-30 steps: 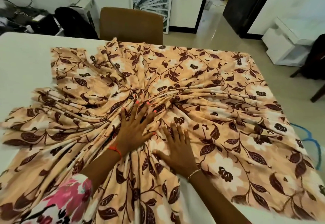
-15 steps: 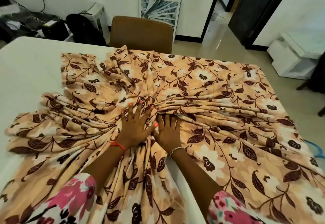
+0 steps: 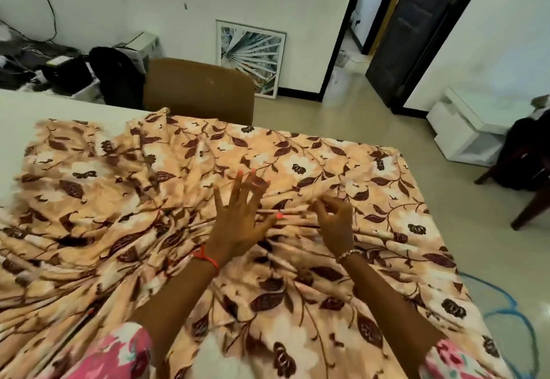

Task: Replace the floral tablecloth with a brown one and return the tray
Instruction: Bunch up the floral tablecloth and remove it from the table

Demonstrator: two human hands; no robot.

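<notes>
Nearest you, your pink flowered sleeves (image 3: 119,355) frame the bottom of the view and both forearms reach forward over the floral tablecloth (image 3: 297,304). The cloth lies bunched on the surface (image 3: 44,108), its folds drawn in toward the middle, where your hands work; its right and near edges hang off the sides.

Your left hand (image 3: 238,224), with a red band at the wrist, is palm down and spread wide, its fingers (image 3: 238,188) straight and fanned over the gathered ridges. It holds nothing, and whether it presses or merely hovers is hard to tell through the blur. Your right hand (image 3: 337,227), with a bead bracelet at the wrist, sits just beside it, its fingers (image 3: 320,204) curled in toward the thumb and apparently pinching a raised fold.

I judge this the first step: gathering the floral cloth for removal. Next you need a firm hold with both hands on the bunched middle, then a lift clear of the surface.

Farther off, bare surface shows at the left, a brown chair (image 3: 199,90) stands at the far edge, and a framed picture (image 3: 253,54) leans on the wall. Neither brown cloth nor tray is in view.
</notes>
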